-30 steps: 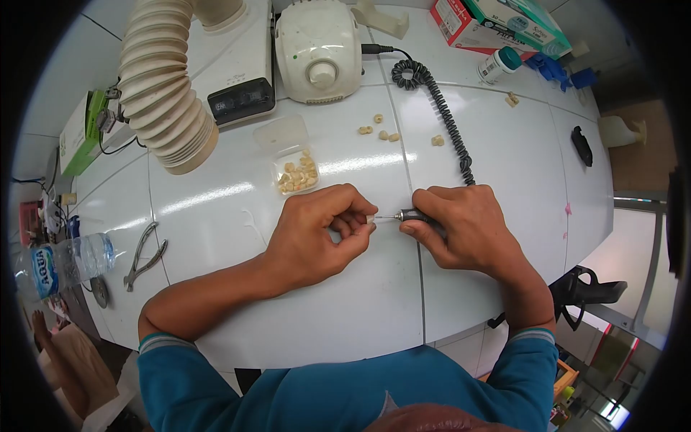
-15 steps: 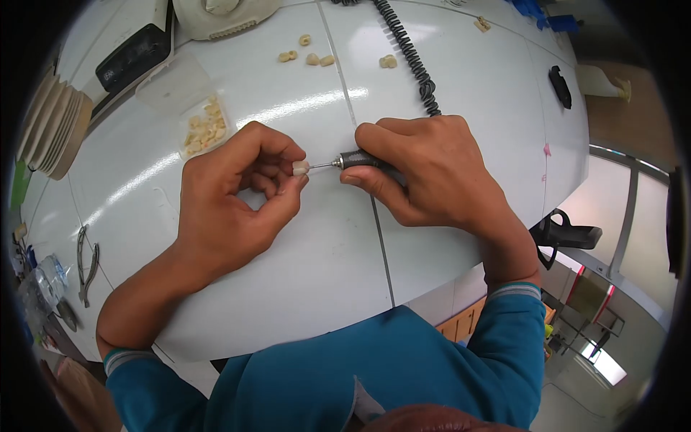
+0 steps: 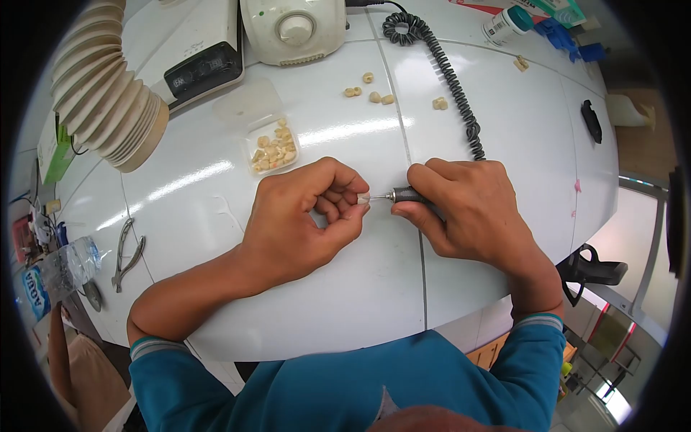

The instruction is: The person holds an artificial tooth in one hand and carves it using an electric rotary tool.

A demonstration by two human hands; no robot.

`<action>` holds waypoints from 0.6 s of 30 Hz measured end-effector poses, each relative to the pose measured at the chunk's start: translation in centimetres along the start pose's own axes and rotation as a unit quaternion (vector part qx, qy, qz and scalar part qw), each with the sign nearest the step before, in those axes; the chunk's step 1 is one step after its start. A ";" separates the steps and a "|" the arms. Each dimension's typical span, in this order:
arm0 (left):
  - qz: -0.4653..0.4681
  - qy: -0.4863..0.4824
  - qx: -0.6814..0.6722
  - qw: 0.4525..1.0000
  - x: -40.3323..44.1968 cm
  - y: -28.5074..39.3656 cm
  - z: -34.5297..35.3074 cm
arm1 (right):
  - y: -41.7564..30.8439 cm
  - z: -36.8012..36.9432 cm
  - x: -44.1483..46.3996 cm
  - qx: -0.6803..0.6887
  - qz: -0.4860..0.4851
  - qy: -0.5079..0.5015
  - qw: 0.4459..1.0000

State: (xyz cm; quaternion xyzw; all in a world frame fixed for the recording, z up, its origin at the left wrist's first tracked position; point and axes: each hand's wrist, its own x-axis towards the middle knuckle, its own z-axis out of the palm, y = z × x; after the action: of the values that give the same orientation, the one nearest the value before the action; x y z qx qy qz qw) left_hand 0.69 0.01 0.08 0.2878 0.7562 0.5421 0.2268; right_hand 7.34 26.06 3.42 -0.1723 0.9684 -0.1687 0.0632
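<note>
Between thumb and index finger, my left hand [image 3: 302, 216] pinches a small whitish dental crown [image 3: 363, 198]. My right hand [image 3: 468, 209] is wrapped round the dark body of a rotary handpiece [image 3: 407, 194]. Its thin metal bit [image 3: 380, 196] points left and meets the crown, or nearly so; the exact contact is too small to tell. From behind the right hand a black coiled cord [image 3: 453, 79] runs up to the back of the table. A clear plastic box [image 3: 252, 147] with several yellowish tooth pieces lies beyond my left hand.
Loose tooth pieces [image 3: 375, 96] lie at the back of the white tiled table [image 3: 345, 288]. A control unit [image 3: 294, 32] with a knob stands behind them. A ribbed hose [image 3: 101, 86] hangs at the left, above pliers [image 3: 128, 255] and a plastic bottle [image 3: 65, 270]. Another person's arm [image 3: 59, 353] shows lower left.
The view has shifted, so the table and both hands appear farther right and lower. More of the control unit and hose shows. Both hands keep the same hold on the crown and handpiece.
</note>
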 end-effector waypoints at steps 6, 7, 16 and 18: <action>0.001 0.003 0.010 1.000 0.1 0.0 0.2 | -0.1 0.0 0.0 -0.007 -0.001 0.003 1.000; -0.004 -0.002 0.015 1.000 0.1 0.1 0.1 | -0.1 0.0 0.0 -0.007 -0.004 0.007 1.000; -0.003 -0.003 0.021 1.000 0.0 0.2 0.2 | -0.2 -0.1 0.0 -0.005 0.007 -0.010 1.000; -0.001 -0.004 0.026 1.000 0.1 0.2 0.1 | -0.2 -0.2 0.1 -0.007 0.006 -0.009 1.000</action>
State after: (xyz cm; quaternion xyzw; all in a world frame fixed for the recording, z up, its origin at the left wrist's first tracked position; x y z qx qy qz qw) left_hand 0.71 0.15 0.20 0.2948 0.7692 0.5213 0.2229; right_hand 7.26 25.92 3.69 -0.1679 0.9701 -0.1600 0.0714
